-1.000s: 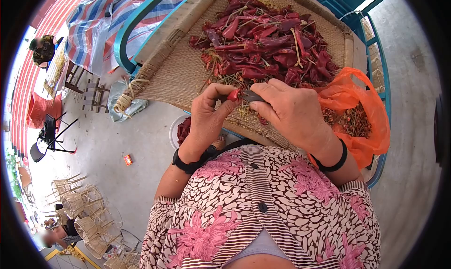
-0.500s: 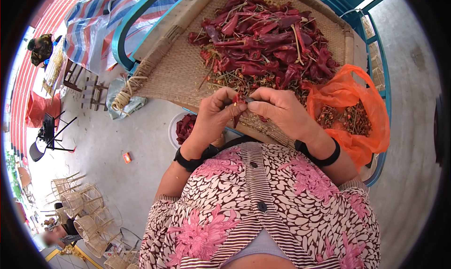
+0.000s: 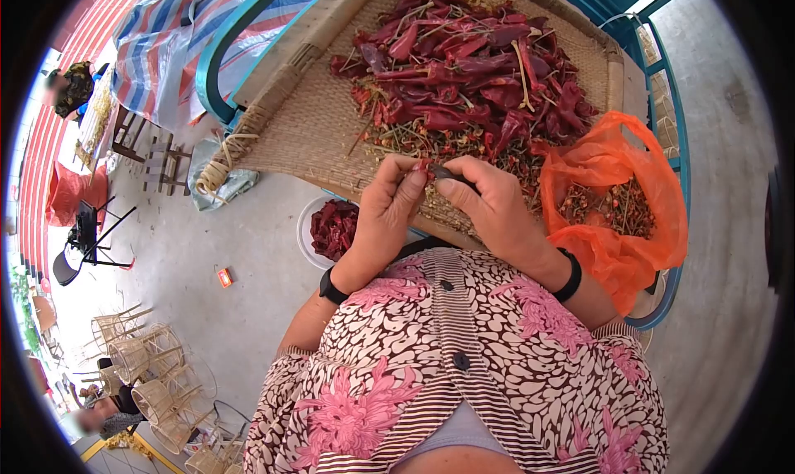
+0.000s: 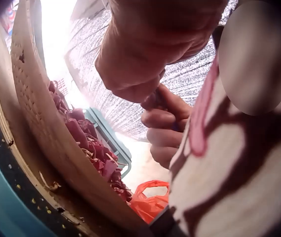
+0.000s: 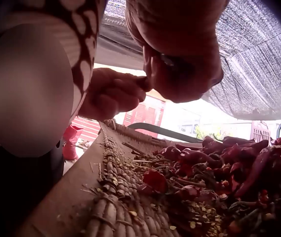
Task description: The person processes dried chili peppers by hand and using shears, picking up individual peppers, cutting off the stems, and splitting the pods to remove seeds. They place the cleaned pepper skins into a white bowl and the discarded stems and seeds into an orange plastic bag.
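My left hand pinches a dried red chili between thumb and index finger; little of it shows. Facing it, my right hand grips a small dark-bladed tool, its tip right beside the chili and its handle hidden in the palm. Both hands are over the near edge of a woven tray, where a big heap of dried red chilies lies. The left hand and right hand also meet in the left wrist view.
An orange plastic bag of stems and scraps lies on the tray's right. Below its left edge, a white bowl holds chili pieces. Loose stems litter the tray. Teal metal rails flank it. A person is at far left.
The right hand has drawn down and left, its blade now close to the left fingers. A long chili end hung below the left fingers half a second ago and is no longer visible.
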`<state>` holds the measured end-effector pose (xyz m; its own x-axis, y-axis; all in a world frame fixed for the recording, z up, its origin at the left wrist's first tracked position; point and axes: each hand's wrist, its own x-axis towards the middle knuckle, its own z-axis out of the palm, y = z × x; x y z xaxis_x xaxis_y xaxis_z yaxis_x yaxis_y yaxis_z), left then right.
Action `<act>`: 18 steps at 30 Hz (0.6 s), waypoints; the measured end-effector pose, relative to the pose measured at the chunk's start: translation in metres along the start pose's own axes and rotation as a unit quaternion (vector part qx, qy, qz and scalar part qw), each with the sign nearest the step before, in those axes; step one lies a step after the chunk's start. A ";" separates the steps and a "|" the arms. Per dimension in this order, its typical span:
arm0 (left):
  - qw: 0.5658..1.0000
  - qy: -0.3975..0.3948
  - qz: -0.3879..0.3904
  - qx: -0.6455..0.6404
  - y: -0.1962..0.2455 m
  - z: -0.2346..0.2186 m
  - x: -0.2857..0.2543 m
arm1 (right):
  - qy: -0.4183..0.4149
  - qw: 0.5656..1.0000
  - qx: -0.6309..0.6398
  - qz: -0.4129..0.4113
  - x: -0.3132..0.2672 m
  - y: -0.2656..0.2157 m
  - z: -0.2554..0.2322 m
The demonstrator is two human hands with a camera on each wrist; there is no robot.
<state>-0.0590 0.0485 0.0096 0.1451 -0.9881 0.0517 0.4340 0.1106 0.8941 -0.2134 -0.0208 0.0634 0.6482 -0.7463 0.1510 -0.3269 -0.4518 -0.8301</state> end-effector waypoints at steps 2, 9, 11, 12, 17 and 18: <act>0.992 -0.042 -0.047 -0.105 0.003 -0.003 0.002 | -0.042 0.976 0.185 0.103 -0.001 0.000 -0.001; 0.972 -0.063 -0.136 -0.181 0.002 -0.005 0.012 | -0.117 0.666 0.643 0.359 -0.007 0.005 -0.007; 0.951 -0.070 -0.180 -0.241 -0.001 -0.009 0.016 | -0.125 0.581 0.723 0.352 -0.006 0.015 -0.009; 0.948 -0.083 -0.190 -0.243 -0.005 -0.010 0.014 | -0.120 0.555 0.756 0.326 -0.003 0.022 -0.013; 0.947 -0.093 -0.199 -0.237 -0.009 -0.011 0.015 | -0.059 0.844 0.470 0.253 -0.006 0.027 -0.027; 0.948 -0.086 -0.197 -0.234 -0.008 -0.012 0.016 | -0.037 0.928 0.319 0.186 -0.011 0.028 -0.014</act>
<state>-0.0491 0.0329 -0.0020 -0.2400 -0.9609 -0.1383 0.7771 -0.2755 0.5659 -0.2393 -0.0322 0.0465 0.6256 -0.7461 -0.2281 -0.0789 0.2304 -0.9699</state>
